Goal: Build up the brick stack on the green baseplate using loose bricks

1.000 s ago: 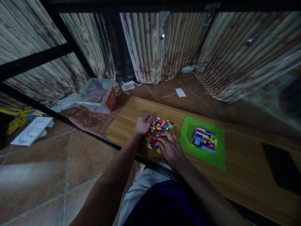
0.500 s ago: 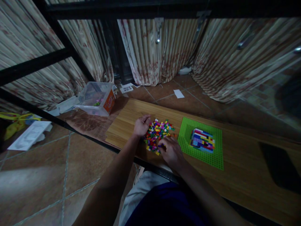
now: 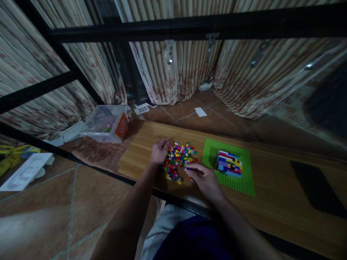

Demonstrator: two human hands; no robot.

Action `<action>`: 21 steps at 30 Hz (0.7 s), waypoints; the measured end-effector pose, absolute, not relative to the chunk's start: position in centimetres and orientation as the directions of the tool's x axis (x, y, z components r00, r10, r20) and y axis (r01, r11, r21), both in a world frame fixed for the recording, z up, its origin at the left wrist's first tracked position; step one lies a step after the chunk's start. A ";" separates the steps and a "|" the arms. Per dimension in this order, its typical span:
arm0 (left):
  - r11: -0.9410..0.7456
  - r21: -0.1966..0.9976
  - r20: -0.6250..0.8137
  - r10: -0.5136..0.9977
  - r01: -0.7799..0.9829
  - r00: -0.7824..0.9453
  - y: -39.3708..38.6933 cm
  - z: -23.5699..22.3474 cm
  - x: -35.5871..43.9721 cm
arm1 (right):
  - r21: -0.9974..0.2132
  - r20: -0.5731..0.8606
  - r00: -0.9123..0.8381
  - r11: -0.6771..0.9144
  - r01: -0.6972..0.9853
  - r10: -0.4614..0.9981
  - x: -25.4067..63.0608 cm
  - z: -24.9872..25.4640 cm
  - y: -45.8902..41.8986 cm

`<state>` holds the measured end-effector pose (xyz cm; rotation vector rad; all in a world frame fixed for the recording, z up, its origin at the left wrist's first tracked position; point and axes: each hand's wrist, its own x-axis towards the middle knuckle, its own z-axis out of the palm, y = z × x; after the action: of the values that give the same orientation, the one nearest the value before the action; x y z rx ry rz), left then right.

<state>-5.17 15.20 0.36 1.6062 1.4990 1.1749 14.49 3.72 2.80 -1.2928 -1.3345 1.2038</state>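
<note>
While the left hand [image 3: 159, 152] is resting beside the loose brick pile [image 3: 177, 159], grip unclear, the right hand [image 3: 206, 178] is pinching a small purplish brick [image 3: 187, 168] at the pile's edge, the green baseplate [image 3: 245, 185] lying farther right on the desk [image 3: 143, 144].

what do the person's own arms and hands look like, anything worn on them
The left hand and right hand are gloveless, and no watch or bracelet shows at either wrist. Both forearms are bare, with no sleeve visible on them. Rings or small markings are too dim to tell. Close by, a dark blue top and a pale grey lower garment show.
</note>
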 end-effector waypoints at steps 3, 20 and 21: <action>-0.152 0.902 0.184 0.982 0.405 -0.042 15.2 0.6 -5.1 | -0.987 -0.129 -0.062 -0.135 -0.090 0.990 14.5 3.4 3.3; -0.107 0.934 0.137 0.988 0.340 -0.064 15.4 0.4 -5.2 | -0.879 -0.216 -0.137 -0.254 -0.403 0.967 13.3 4.8 1.8; -0.102 0.937 0.130 0.989 0.333 -0.065 15.4 0.4 -5.2 | -0.882 -0.220 -0.130 -0.254 -0.397 0.967 13.2 4.8 1.9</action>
<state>-5.15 15.39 0.37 1.5049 1.4635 1.1852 13.23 1.86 4.81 -1.0127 -0.8165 1.6172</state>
